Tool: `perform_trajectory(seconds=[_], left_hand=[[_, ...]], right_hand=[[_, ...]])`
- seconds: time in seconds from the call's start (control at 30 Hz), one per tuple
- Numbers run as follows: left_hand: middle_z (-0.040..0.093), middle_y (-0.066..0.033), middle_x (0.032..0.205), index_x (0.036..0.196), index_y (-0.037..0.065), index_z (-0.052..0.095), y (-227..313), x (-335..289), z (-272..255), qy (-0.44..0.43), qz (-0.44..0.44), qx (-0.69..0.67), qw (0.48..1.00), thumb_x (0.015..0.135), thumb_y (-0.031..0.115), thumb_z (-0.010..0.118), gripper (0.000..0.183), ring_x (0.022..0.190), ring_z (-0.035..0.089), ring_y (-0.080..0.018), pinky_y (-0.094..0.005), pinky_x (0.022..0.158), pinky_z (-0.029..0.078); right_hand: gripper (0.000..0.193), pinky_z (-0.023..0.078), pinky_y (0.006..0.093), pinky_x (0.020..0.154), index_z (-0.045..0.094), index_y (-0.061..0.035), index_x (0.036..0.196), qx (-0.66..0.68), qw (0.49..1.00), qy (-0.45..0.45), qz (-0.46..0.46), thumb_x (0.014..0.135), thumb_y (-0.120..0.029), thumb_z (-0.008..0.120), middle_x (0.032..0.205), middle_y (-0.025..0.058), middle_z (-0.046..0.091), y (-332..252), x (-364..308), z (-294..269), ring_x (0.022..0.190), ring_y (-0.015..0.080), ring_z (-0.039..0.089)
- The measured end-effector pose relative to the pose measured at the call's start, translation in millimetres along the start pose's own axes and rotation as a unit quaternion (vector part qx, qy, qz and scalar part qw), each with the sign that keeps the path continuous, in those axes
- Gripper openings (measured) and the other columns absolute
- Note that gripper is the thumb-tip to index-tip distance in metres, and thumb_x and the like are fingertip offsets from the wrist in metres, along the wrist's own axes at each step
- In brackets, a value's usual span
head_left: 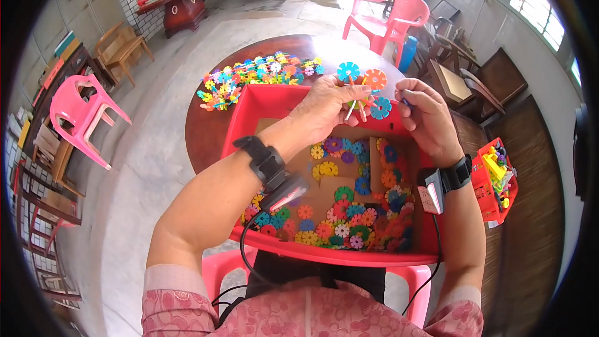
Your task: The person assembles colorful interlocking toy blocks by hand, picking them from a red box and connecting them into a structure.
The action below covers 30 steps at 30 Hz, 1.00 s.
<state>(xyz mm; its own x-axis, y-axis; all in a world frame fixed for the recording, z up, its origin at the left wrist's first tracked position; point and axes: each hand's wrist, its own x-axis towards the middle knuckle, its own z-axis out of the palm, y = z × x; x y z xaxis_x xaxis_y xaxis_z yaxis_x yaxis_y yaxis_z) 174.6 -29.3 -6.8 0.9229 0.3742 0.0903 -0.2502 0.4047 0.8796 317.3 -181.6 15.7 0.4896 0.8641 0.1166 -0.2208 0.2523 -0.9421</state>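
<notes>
Over the far part of a red plastic bin [234, 134], my left hand [327, 106] pinches a small cluster of joined notched plastic discs [375, 79]. Blue and orange discs face up in it, and others stand edge-on below. To its right, apart from the cluster, my right hand [433, 125] is closed in a pinch on a small dark blue piece [406, 102]; the fingers cover most of it. Loose notched discs [343, 231] in many colours lie in the bin, around pieces of brown cardboard [331, 193].
Behind the bin, a long build of joined discs [262, 73] lies on a round brown table [206, 128]. A red basket [493, 187] of toys stands at the right. Pink chairs [78, 109] and wooden furniture stand around. Black straps with cabled devices [284, 191] circle my wrists.
</notes>
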Motion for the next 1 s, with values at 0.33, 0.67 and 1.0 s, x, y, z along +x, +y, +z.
perform_trajectory(seconds=[0.33, 0.67, 1.0], left_hand=[[0.065, -0.0076, 0.081, 0.1, 0.002, 0.06, -4, -4, 4, -0.014, -0.023, 0.059, 0.998, 0.087, 0.021, 0.067, 0.024, 0.06, 0.061, -0.0113, -0.021, 0.042, 0.041], [0.063, -0.0027, 0.081, 0.103, 0.006, 0.057, -4, -6, 6, -0.035, 0.0, 0.208, 0.977, 0.08, 0.024, 0.075, 0.034, 0.058, 0.058, -0.0084, -0.0189, 0.042, 0.036], [0.063, -0.0009, 0.075, 0.101, 0.004, 0.056, 2, -15, 15, -0.065, 0.013, 0.251, 0.966, 0.081, 0.02, 0.074, 0.031, 0.059, 0.057, -0.0057, -0.02, 0.046, 0.039]], right_hand=[[0.013, 0.04, 0.0268, 0.058, 0.057, 0.0024, 0.087, -0.361, 0.921, 0.019, -0.148, 0.087, -0.01, 0.062, 0.068, 0.0018, 0.052, 14, -3, 15, 0.062, 0.0115, 0.046], [0.011, 0.042, 0.0343, 0.057, 0.054, 0.0031, 0.087, -0.508, 0.833, -0.014, -0.22, 0.084, -0.008, 0.057, 0.067, 0.0178, 0.05, -6, -11, 20, 0.06, 0.0278, 0.05], [0.01, 0.044, 0.0403, 0.065, 0.056, 0.0013, 0.087, -0.578, 0.76, -0.106, -0.278, 0.082, -0.008, 0.057, 0.078, 0.02, 0.057, -27, -19, 21, 0.074, 0.038, 0.057]])
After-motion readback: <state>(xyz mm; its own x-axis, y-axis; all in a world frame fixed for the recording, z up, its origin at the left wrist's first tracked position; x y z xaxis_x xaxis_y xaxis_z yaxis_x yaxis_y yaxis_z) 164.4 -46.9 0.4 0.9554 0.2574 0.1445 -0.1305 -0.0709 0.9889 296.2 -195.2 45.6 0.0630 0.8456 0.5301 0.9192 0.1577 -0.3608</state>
